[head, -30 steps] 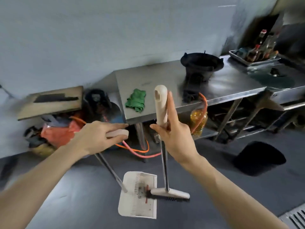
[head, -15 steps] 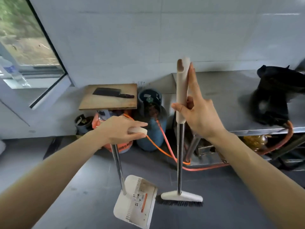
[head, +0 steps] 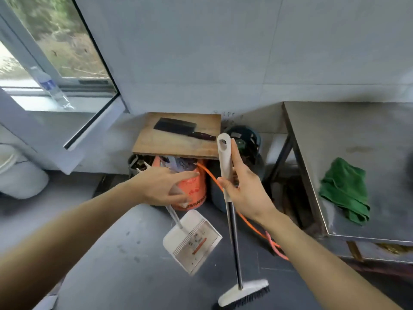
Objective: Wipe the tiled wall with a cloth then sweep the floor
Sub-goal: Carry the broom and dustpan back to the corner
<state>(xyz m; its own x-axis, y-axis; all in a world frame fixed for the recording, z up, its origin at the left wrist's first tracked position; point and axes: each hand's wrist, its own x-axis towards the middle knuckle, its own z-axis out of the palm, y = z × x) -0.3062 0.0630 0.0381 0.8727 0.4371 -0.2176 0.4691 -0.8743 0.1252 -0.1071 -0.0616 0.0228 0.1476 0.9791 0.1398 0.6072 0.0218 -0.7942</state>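
Note:
My right hand grips the white handle of a broom; its metal shaft runs down to a white head with black bristles on the dark floor. My left hand holds the handle top of a white long-handled dustpan, whose tilted pan hangs just above the floor left of the broom shaft. A green cloth lies crumpled on the steel table at the right. The pale tiled wall rises behind.
A wooden board with a black cleaver rests over an orange gas cylinder. A dark blue cylinder stands beside it, with an orange hose trailing on the floor. A window and plastic bottle are at left.
The view has swung left and downward, so the window and green cloth now show. Both hands keep their hold; the dustpan and broom have shifted right and the pan is more tilted.

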